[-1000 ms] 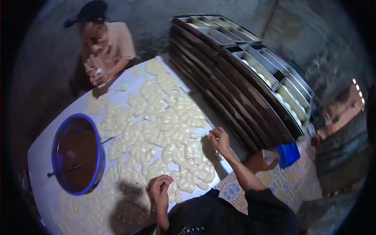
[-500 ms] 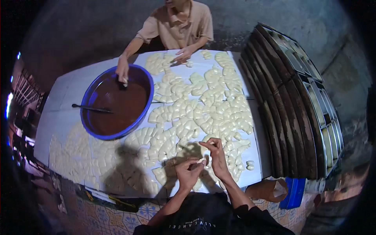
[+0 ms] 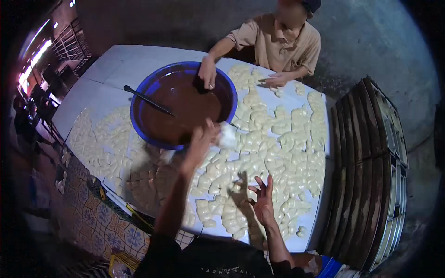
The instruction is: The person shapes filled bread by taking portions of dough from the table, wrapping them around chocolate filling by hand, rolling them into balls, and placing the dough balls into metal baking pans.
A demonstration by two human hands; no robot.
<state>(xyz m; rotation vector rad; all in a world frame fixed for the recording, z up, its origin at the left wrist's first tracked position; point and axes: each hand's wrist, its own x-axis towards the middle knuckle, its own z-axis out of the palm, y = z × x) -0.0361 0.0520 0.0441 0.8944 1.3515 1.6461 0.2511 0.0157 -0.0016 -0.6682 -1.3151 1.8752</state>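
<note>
Blurred by motion, my left hand is over the near right rim of a blue basin filled with brown filling or liquid. Beside its fingers is a smeared white lump, probably dough; whether my fingers grip it cannot be made out. My right hand hovers above the near part of the table, fingers spread, holding nothing. Under and around it lie many pale, flattened dough pieces, set close together on the white tabletop. A dark-handled utensil leans in the basin.
Across the table a co-worker reaches one hand into the basin; the other rests by the dough. Stacked dark trays stand along the right side. Patterned tiles cover the floor at lower left.
My hands were together over the dough, the left one pinching a small piece. Now the left has moved up and left to the basin, and the right has opened. The view has shifted left.
</note>
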